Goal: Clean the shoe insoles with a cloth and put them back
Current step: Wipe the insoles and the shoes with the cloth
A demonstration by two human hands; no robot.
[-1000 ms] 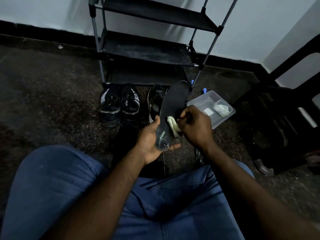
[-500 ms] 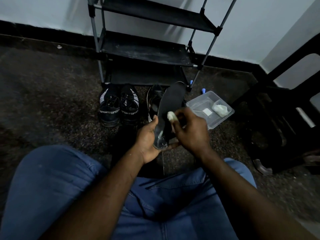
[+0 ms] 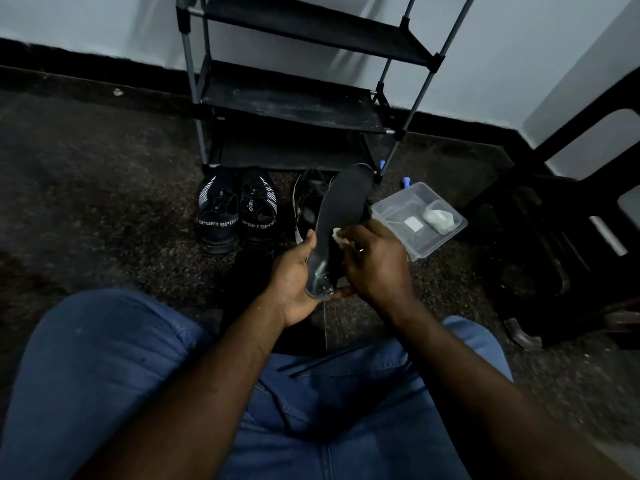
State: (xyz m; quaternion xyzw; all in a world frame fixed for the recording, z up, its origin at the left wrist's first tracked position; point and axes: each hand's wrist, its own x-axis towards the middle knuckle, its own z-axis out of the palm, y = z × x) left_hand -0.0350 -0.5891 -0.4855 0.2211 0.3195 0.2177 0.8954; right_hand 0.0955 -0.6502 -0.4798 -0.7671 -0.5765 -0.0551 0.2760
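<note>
- The right hand [image 3: 375,263], pinching a small white cloth [image 3: 338,234], has slid it further up the long black foam insole [image 3: 346,199].
- The left hand [image 3: 294,282] grips the insole's heel, above the dark speckled floor [image 3: 104,202].

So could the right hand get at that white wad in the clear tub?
Probably yes: the wad lies in an open-topped tub just beside the right hand, nothing between them. That hand is busy pinching a cloth, though.

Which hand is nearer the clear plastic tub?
Right. The right hand, pinching the cloth against the insole, is beside the tub; the left hand grips the insole's heel, farther left.
</note>
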